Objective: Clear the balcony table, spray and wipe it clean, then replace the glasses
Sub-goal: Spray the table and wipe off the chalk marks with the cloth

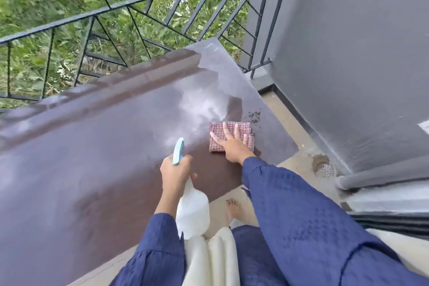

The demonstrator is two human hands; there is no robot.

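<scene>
Right hand (232,144), fingers straight and spread, presses flat on a folded checked cloth (231,137) near the table's right end. Left hand (175,175) grips the neck of a white spray bottle (192,213), its blue nozzle (178,154) aimed over the brown table (92,146), which shows wet streaks. Black railing (139,4) stands just beyond the table.

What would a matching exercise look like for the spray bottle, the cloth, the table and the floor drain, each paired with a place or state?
1 spray bottle
2 cloth
3 table
4 floor drain

A on the floor by the grey wall
B gripped by the left hand
C brown and wet
D under the flat right hand

Pairs: 1-B, 2-D, 3-C, 4-A
</scene>
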